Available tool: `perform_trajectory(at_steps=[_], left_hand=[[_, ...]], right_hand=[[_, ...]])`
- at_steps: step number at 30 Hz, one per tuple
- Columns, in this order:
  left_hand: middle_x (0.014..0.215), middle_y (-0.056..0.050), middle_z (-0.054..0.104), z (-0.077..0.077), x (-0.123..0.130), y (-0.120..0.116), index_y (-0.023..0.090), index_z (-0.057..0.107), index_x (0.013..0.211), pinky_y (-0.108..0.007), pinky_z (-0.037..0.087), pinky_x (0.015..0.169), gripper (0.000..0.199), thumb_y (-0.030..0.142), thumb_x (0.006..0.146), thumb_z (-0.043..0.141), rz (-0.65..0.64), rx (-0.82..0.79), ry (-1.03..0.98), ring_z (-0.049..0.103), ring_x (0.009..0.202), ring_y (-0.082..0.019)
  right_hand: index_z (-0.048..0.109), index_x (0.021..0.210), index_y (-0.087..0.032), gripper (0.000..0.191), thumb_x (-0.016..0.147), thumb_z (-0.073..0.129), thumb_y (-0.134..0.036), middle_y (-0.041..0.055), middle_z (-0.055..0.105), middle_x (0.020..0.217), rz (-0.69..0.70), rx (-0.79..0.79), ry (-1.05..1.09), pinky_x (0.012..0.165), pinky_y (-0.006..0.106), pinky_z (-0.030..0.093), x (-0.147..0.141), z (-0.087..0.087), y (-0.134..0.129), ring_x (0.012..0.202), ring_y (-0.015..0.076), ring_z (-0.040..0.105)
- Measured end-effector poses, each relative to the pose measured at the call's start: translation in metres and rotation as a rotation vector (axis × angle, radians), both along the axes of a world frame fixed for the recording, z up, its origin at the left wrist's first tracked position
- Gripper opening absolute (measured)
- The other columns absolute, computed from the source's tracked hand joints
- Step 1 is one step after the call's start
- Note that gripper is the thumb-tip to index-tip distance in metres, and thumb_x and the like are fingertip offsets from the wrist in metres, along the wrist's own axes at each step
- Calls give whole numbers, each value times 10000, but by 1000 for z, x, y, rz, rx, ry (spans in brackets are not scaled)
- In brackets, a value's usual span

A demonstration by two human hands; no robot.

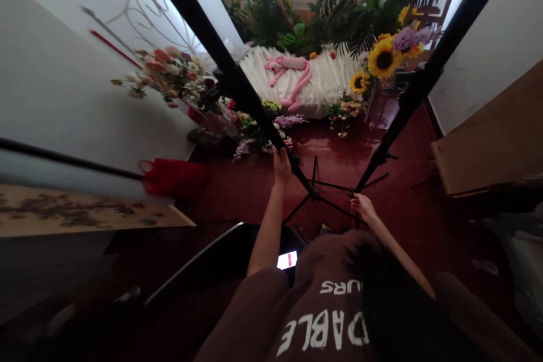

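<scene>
Two black light stands rise from the floor and lean apart toward the top of the view. My left hand [281, 167] is wrapped around the lower pole of the left stand [254, 104]. Low down at the right stand [394, 119], my right hand [363, 207] has its fingers closed on the base, where the legs meet the pole. Spread tripod legs [300, 207] of both stands cross near each other on the dark red floor [326, 153]. The upper ends of the poles run out of view.
A white-draped surface [258, 82] bears a pink plush toy [297, 65]. Around it are sunflowers [384, 58], palm fronds [365, 17] and pale flowers [165, 70]. A cardboard panel [487, 130] stands right; a red bag [173, 176] is left. A lit phone screen [287, 260] shows near my body.
</scene>
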State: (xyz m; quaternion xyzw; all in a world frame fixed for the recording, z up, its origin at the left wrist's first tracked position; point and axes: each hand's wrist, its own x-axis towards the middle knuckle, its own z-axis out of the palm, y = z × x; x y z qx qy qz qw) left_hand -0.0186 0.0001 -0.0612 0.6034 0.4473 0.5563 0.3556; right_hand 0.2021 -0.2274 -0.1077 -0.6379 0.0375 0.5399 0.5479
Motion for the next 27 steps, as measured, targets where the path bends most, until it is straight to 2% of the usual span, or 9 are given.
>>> perform_trajectory(at_steps=[2, 5, 9, 13, 16, 19, 21, 24, 27], left_hand=[[1011, -73, 648, 3, 2, 2, 219, 528, 1100, -300, 526, 867, 509, 671, 924, 372, -44, -22, -17, 637, 912, -151], [914, -60, 638, 5, 4, 1, 219, 553, 1031, -268, 526, 788, 512, 692, 899, 409, -34, -62, -55, 620, 826, -139], [893, -63, 633, 8, 6, -1, 217, 568, 987, -267, 522, 762, 565, 750, 842, 448, -5, -76, -96, 607, 795, -142], [919, -67, 646, 4, 7, 1, 216, 590, 975, -273, 526, 780, 604, 782, 795, 479, 49, -97, -95, 604, 777, -140], [911, -58, 641, -1, 7, 4, 225, 592, 972, -277, 520, 799, 619, 801, 775, 478, 80, -102, -100, 602, 778, -139], [923, -58, 637, -4, 7, 6, 224, 583, 1004, -293, 509, 833, 643, 813, 773, 467, 79, -86, -94, 611, 821, -150], [916, -60, 635, -5, 7, 7, 213, 575, 1040, -308, 504, 839, 665, 814, 786, 445, 57, -77, -93, 616, 834, -158], [902, -59, 634, -6, 8, 7, 211, 575, 1053, -310, 500, 807, 655, 801, 811, 421, 37, -73, -92, 617, 814, -160], [899, -57, 638, -5, 8, 6, 226, 589, 1053, -311, 496, 801, 596, 760, 838, 436, 52, -62, -95, 620, 812, -164]], right_hand=[[583, 787, -178, 135, 879, 523, -99, -29, 634, 503, 34, 2, -10, 435, 155, 498, -2, 2, 6, 396, 79, 579], [578, 755, -205, 162, 884, 542, -113, -29, 641, 519, 117, 16, -17, 410, 149, 489, -9, 7, 21, 402, 83, 586], [580, 749, -195, 151, 871, 583, -105, -10, 649, 524, 290, 44, -8, 404, 156, 492, -30, 22, 52, 398, 88, 585], [592, 812, -174, 94, 871, 661, -191, -7, 663, 557, 557, 160, -8, 408, 147, 481, -63, 49, 89, 406, 80, 590], [612, 854, -161, 183, 928, 622, -328, -14, 654, 556, 665, 273, 27, 403, 134, 463, -85, 75, 117, 405, 74, 590], [614, 885, -148, 336, 1016, 445, -408, -2, 657, 553, 670, 305, 171, 440, 144, 501, -99, 100, 140, 421, 80, 608], [594, 840, -149, 390, 1033, 389, -419, 3, 654, 545, 608, 272, 304, 455, 146, 520, -103, 113, 152, 420, 79, 609], [574, 776, -147, 355, 1025, 435, -358, -1, 644, 531, 511, 219, 452, 423, 116, 499, -104, 123, 164, 396, 58, 580], [591, 768, -142, 236, 967, 554, -264, 2, 660, 556, 520, 210, 433, 414, 97, 487, -104, 124, 168, 411, 53, 590]])
